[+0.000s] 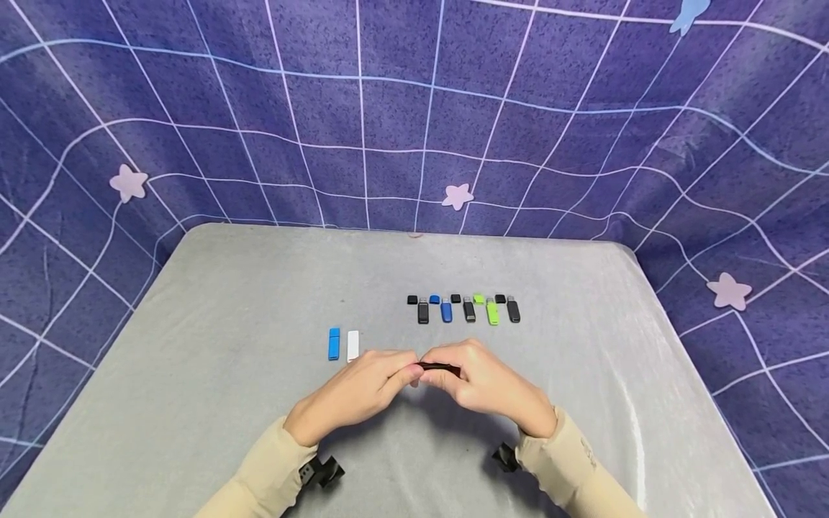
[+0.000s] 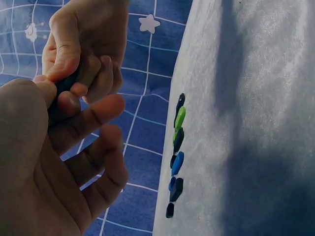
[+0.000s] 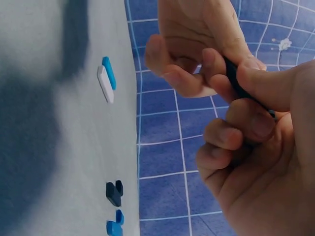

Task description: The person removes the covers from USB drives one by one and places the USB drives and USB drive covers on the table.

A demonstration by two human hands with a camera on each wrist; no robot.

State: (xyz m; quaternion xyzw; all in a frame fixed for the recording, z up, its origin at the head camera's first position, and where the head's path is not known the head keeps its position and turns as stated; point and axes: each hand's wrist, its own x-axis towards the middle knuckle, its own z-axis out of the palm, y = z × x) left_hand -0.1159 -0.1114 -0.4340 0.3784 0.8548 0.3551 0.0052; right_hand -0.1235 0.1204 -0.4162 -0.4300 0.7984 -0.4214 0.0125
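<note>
Above the grey table, both hands meet on a black USB flash drive (image 1: 442,367). My right hand (image 1: 488,380) grips its body between thumb and fingers. The thumb and index finger of my left hand (image 1: 363,385) pinch its other end. In the right wrist view the dark flash drive (image 3: 232,76) shows between the two hands; fingers hide much of it, and I cannot tell whether its cap is seated. Just beyond the left hand lie a blue flash drive (image 1: 333,344) and a white flash drive (image 1: 352,345), both capped.
Farther back, several uncapped flash drives lie in a row, including a blue one (image 1: 446,311) and a green one (image 1: 493,313), with caps beside them, such as a green cap (image 1: 478,298). A purple grid-patterned curtain (image 1: 395,115) surrounds the grey table (image 1: 246,288).
</note>
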